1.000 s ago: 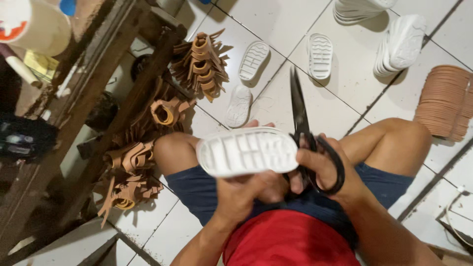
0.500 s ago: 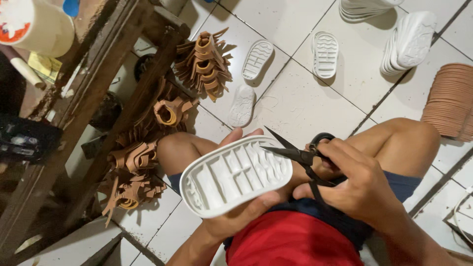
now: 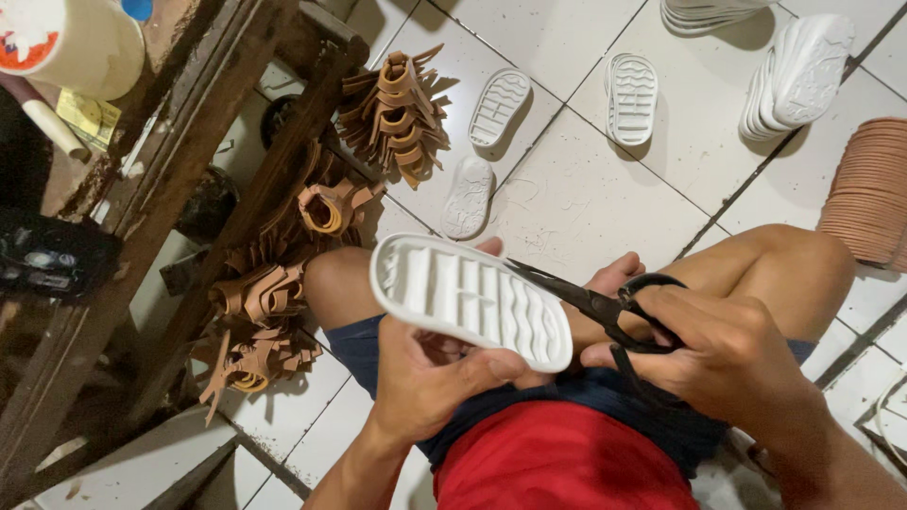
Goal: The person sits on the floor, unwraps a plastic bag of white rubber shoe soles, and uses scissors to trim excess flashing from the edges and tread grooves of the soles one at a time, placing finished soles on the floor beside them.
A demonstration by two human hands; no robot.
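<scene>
Two hands work over the person's lap: the left hand (image 3: 430, 378) grips a white sole (image 3: 470, 297) from below, tread side up and tilted, so its rim meets the blades. The right hand (image 3: 727, 354), fingers through the handles, holds black scissors (image 3: 605, 307) at that rim. Three more soles (image 3: 631, 97) lie on the floor (image 3: 586, 198) beyond the knees, brown straps (image 3: 392, 113) beside a wooden frame (image 3: 179, 161).

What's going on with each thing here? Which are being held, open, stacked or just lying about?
White sole: held tread up in the left hand.
Scissors: gripped by the right hand, blades open at the sole's edge.
Three loose soles: lying flat and apart on the tiled floor.
White sole stack: piled, leaning.
Brown straps: heaped in bundles by the wooden frame.
Brown disc stack: lying on its side.
</scene>
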